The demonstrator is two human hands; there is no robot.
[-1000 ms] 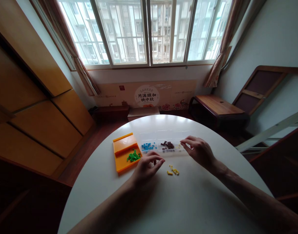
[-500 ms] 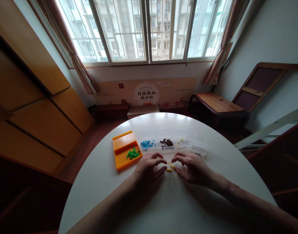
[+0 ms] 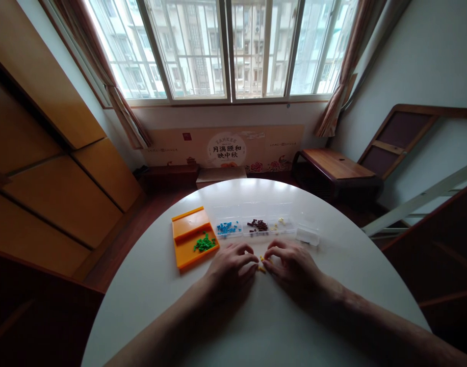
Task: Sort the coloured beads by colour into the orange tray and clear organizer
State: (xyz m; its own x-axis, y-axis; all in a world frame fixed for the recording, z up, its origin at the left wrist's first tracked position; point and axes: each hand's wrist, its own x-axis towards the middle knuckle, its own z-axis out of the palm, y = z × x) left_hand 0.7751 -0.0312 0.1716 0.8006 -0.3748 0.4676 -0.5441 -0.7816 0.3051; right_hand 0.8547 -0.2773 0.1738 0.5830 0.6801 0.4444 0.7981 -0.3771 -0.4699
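Small yellow toy bricks (image 3: 261, 269) lie between my hands on the white round table (image 3: 233, 321). My left hand (image 3: 232, 262) is bent beside them with thumb and forefinger drawn close; whether a brick is between those tips is too small to see. From the other side my right hand (image 3: 290, 261) pinches at a yellow brick (image 3: 261, 258) near the left fingertips. Just beyond the hands stands a clear compartment box (image 3: 243, 234) with blue bricks (image 3: 228, 228), dark brown bricks (image 3: 257, 225) and a few pale yellow bricks (image 3: 281, 221).
An orange tray (image 3: 185, 259) at the left holds a heap of green bricks (image 3: 204, 242). The clear box's right end compartment (image 3: 308, 235) is near my right hand. Beyond the table are a wooden stool (image 3: 338, 165), a printed cardboard panel (image 3: 164, 140) and windows.
My fingertips have drawn closer together around the yellow bricks, and the left thumb and forefinger have narrowed. The whole view has shifted slightly.
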